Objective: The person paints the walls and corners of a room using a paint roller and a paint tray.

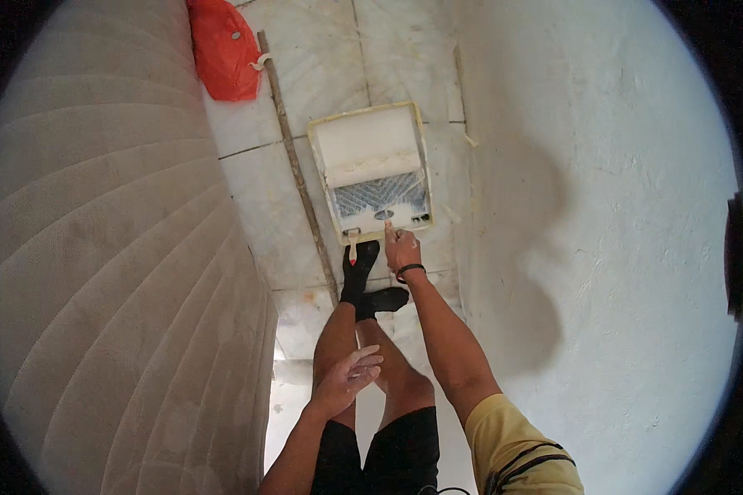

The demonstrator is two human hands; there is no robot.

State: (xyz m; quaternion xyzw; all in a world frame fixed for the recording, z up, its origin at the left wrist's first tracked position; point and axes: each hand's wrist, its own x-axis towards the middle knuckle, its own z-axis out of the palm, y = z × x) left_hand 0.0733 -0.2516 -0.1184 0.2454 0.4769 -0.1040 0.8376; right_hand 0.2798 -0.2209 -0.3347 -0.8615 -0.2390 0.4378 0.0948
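My right hand is at the near edge of a paint tray on the floor, fingers curled and a narrow tip pointing into the tray. Whether that tip is a finger or a slim tool I cannot make out. Just beyond it is a small dark oval patch in the white paint. A white paint roller sleeve lies across the tray's ridged part. Over the near rim, left of that hand, rests a small paintbrush with a red-tipped handle. Held above my legs, my left hand is open, paint-smeared and holding nothing.
A long wooden stick lies on the tiled floor left of the tray. Farther off is a red plastic bag. A quilted mattress stands along the left, a white wall along the right. My black-socked feet are close to the tray.
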